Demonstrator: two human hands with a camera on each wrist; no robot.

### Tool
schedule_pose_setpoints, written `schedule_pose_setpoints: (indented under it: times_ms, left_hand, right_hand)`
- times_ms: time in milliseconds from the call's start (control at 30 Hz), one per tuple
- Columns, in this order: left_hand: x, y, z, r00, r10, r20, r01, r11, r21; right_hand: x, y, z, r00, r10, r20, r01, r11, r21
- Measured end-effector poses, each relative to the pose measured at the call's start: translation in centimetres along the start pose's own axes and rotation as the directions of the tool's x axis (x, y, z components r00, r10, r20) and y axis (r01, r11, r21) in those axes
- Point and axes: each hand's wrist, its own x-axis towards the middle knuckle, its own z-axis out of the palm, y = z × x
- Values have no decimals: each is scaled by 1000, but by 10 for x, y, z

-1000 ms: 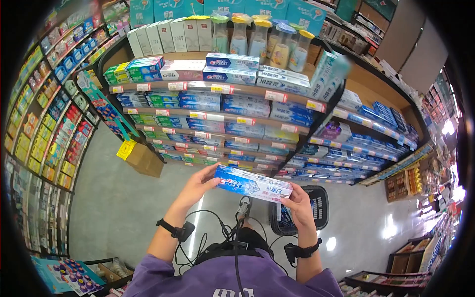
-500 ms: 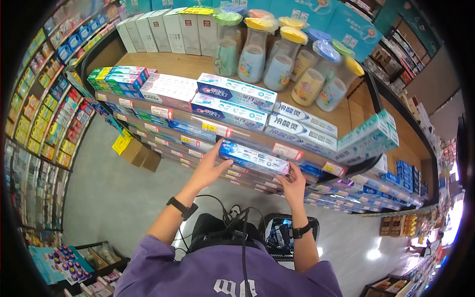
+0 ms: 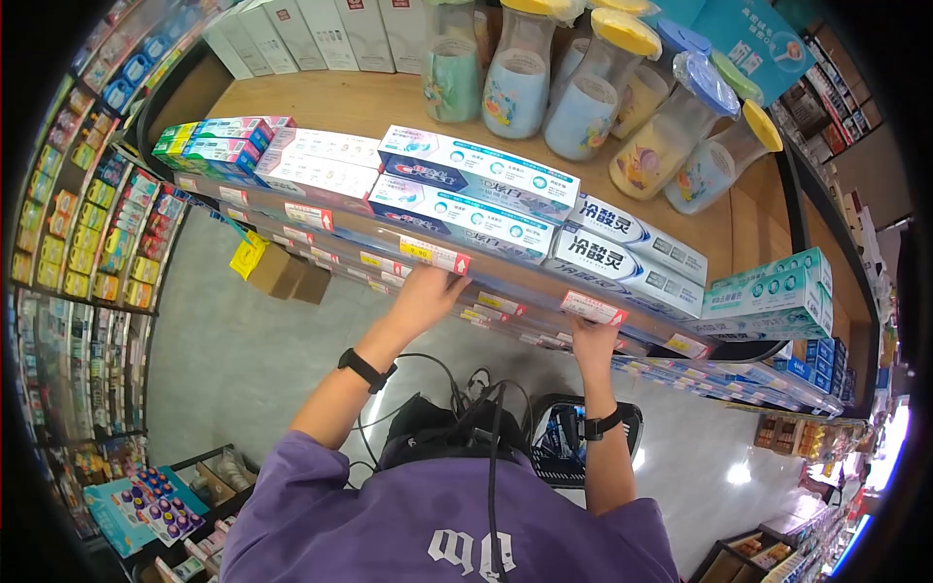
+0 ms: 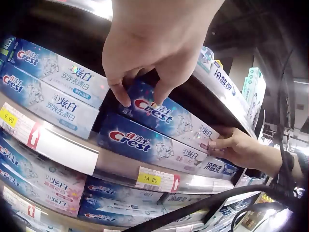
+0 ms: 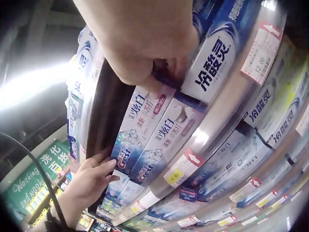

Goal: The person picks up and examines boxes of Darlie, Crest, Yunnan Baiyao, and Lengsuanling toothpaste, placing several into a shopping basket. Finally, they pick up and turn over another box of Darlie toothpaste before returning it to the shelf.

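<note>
A blue and white Crest toothpaste box [image 4: 169,116] lies on a second, matching Crest box [image 4: 145,147] on the shelf just under the top one. My left hand [image 3: 420,306] holds the upper box near its blue end, thumb and fingers over its edges. At the pale end, my right hand [image 5: 145,43] grips the same box, its fingers partly hidden behind the wrist. In the head view the top shelf's edge covers both sets of fingertips and the box. Left of the pair, in the left wrist view, stands another stack of Crest boxes [image 4: 58,72].
Above, the wooden top shelf [image 3: 321,107] carries toothpaste boxes [image 3: 476,175] and lidded bottles [image 3: 573,92]. Price tags [image 3: 432,255] line the shelf edges. A black shopping basket [image 3: 632,442] stands on the floor by the right forearm. Dark cables [image 3: 496,437] hang before the purple shirt.
Both hands have carried the toothpaste box forward from in front of the body into the shelf below the top one. The head view has come closer to the shelf.
</note>
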Motion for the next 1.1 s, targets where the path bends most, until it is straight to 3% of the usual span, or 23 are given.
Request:
schedule_pose_setpoints:
  times_ms: [233,333,433,533,633,733,767,867,933,967,1033,1100]
  left_hand:
    - [-1,2,3,992,122,-44,-118,991,68]
    - [-3,9,-2,998,58,38,-61,994,93]
    - [-8,25,-8,993,-73,91,62,991,122]
    - [-22,29,-11,993,-75,90,70,996,61]
    - [-51,31,-25,989,136,59,-144,975,167]
    - [-86,24,-52,974,220,60,-226,968,112]
    - [-101,15,-61,977,201,69,-208,970,125]
    - [-141,-9,-75,988,103,114,-101,995,-18]
    - [-168,-34,-69,987,-89,132,108,984,-142]
    - [-177,-48,-66,974,-179,139,204,960,-192]
    - [-195,-83,-54,942,-216,257,272,939,-212]
    - [-201,-91,-45,901,-222,372,313,927,-206]
  right_hand:
    - [-2,-38,-6,999,-23,29,26,995,-93]
    - [-2,-34,-1,1000,-3,26,5,998,-56]
    - [-2,-35,2,993,-117,-10,114,981,-159]
    - [-17,-57,-11,999,-27,33,34,974,-225]
    - [-47,-61,-31,997,-60,-59,54,995,-86]
    - [-92,-47,-64,997,-12,-81,14,999,29]
    - [-114,-24,-72,992,66,-108,-61,997,47]
    - [-189,19,-104,907,395,-146,-384,918,99]
    - [-247,70,-115,868,275,-415,-334,940,-76]
    - [-275,84,-123,798,391,-459,-438,899,4]
    - [-329,105,-134,643,583,-497,-589,791,166]
    - [-380,127,-139,591,643,-487,-616,750,242]
